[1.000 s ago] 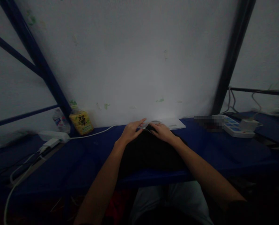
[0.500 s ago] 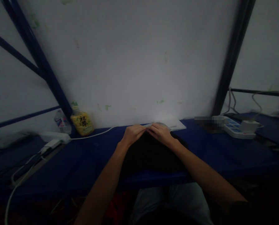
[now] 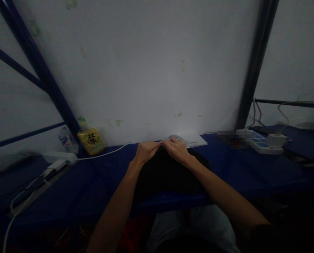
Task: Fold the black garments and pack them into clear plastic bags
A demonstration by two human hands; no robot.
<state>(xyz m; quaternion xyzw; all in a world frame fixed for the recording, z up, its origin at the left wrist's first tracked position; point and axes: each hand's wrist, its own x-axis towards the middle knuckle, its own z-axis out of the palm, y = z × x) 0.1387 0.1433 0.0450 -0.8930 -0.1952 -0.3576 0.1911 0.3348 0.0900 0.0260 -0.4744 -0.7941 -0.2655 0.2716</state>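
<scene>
A piece of black cloth [image 3: 169, 177] lies spread over the middle of the blue table, between my forearms; it is too dark to tell what kind of item it is. My left hand [image 3: 147, 151] is closed in a pinch at the cloth's far edge. Right beside it, my right hand [image 3: 176, 150] is also closed on that edge, the fingertips of both hands nearly touching. Just behind my right hand are a rounded grey-white object [image 3: 178, 138], partly hidden, and some white paper sheets [image 3: 199, 141].
A yellow drink bottle [image 3: 91, 141] and a clear bottle [image 3: 67, 141] stand at the back left. Nearby lie a white power strip [image 3: 67, 157] and its cable. Another power strip [image 3: 262, 143] with a plugged-in charger [image 3: 276, 140] is at right. A wall [image 3: 151, 70] rises behind the blue table [image 3: 93, 186].
My view has shifted slightly. Both hands have moved a little left along the cloth's far edge, still pinching close together, and more of the grey-white object shows behind my right hand.
</scene>
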